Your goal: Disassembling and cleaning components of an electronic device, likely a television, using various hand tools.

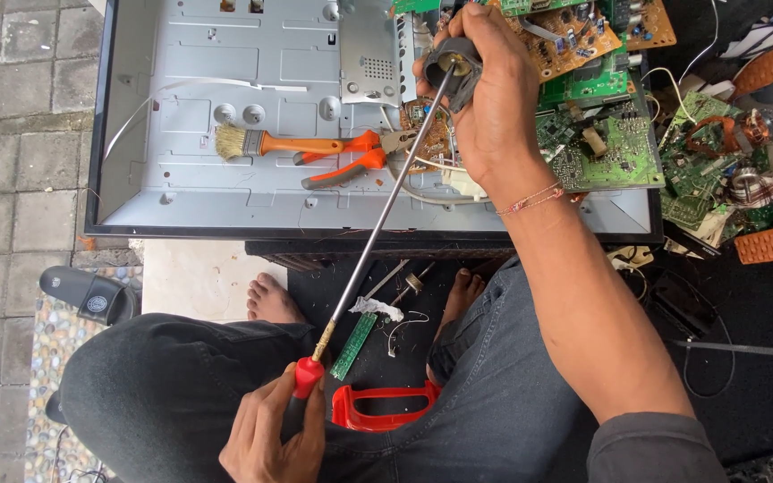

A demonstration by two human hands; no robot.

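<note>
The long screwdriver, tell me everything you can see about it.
The screwdriver has a very long, thin grey metal shaft and a red and black handle. It runs diagonally: the left hand grips the handle near the lap, while the tip enters a small dark round part held up by the right hand over the opened chassis.

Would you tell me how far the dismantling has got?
Done: metal chassis lies open, with loose circuit boards piled at its right. In hand: right hand grips a small dark part; left hand drives a long screwdriver into it. Left: that part looks unopened.
</note>
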